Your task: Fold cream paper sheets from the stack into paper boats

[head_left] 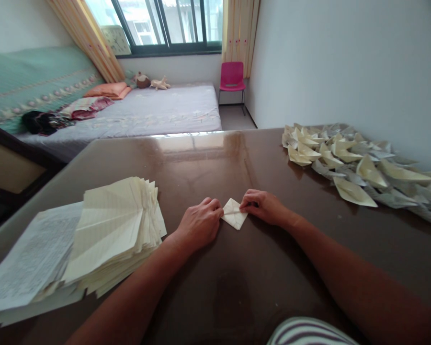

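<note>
A small cream piece of paper, folded into a diamond (234,215), lies on the brown table in front of me. My left hand (203,220) pinches its left corner, fingers curled together. At the opposite corner, my right hand (261,206) grips the paper between thumb and fingers. Crease lines cross the diamond's upper face. To the left of my hands sits a thick stack of lined cream paper (107,220), fanned unevenly, partly over printed white sheets (36,254).
Many folded paper boats (332,153) are heaped along the table's right side by the wall. The glossy brown table (201,167) reflects the window. Beyond its far edge are a bed (172,108) and a pink chair (232,76).
</note>
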The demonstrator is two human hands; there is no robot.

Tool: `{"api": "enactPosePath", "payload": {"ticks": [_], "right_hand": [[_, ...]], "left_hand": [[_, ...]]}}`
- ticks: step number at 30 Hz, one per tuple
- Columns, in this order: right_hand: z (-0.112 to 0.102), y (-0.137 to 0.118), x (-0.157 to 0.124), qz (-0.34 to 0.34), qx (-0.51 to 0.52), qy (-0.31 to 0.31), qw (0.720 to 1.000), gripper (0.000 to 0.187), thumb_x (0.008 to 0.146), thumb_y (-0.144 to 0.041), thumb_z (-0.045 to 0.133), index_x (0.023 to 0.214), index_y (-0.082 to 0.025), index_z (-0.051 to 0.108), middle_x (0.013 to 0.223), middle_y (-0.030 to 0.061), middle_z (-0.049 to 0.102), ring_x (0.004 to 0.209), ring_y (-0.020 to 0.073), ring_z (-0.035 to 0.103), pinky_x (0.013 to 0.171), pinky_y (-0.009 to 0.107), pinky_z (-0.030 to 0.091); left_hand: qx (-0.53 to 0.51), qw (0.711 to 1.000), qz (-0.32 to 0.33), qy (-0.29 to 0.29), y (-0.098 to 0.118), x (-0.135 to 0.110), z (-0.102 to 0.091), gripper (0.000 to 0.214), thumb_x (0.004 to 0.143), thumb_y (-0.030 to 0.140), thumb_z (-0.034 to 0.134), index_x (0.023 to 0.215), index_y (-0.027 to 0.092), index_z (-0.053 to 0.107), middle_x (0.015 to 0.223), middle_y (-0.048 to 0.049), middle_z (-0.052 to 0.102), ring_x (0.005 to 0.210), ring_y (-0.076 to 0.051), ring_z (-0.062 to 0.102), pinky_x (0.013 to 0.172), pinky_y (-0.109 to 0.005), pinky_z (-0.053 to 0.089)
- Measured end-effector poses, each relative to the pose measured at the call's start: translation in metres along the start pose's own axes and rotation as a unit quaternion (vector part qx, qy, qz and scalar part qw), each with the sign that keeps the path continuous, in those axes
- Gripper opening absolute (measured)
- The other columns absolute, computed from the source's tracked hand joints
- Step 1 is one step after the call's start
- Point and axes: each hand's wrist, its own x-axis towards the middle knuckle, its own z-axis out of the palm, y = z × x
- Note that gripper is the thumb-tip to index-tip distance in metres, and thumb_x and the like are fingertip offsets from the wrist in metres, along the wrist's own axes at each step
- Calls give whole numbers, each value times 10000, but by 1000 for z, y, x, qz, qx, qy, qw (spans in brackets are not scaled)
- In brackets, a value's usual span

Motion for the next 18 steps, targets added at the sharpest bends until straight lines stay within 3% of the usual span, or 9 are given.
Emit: {"api": "enactPosePath", "payload": {"ticks": [4,9,14,18], "right_hand": [[-8,1,1,-11,23,-36,999,112,848,-245,600,800,-201,691,839,11,630,706,119,564,656,234,396],[-5,-5,1,36,-12,-23,999,151,826,-291,630,951,-207,631,822,-3,617,701,123,543,625,232,382],[5,-15,-1,40,-136,18,990,213,864,-422,581,854,-210,594,864,19,599,769,144,536,641,253,358],[7,-17,-3,28,-120,18,992,203,862,-407,595,818,-209,588,851,20,594,768,142,533,669,254,375]], "left_hand": [[4,1000,5,20,3,1,5,145,867,165,454,878,200,594,1008,-43,603,952,-203,529,695,-300,497],[0,997,35,65,5,5,16,211,942,200,389,997,184,592,1095,-63,587,1001,-201,506,845,-319,487],[-13,995,66,67,5,7,24,250,978,262,359,963,196,599,986,-51,595,912,-175,513,777,-289,488],[-21,995,63,70,4,7,25,276,986,279,351,918,197,605,918,-47,587,872,-161,517,739,-263,478]]}}
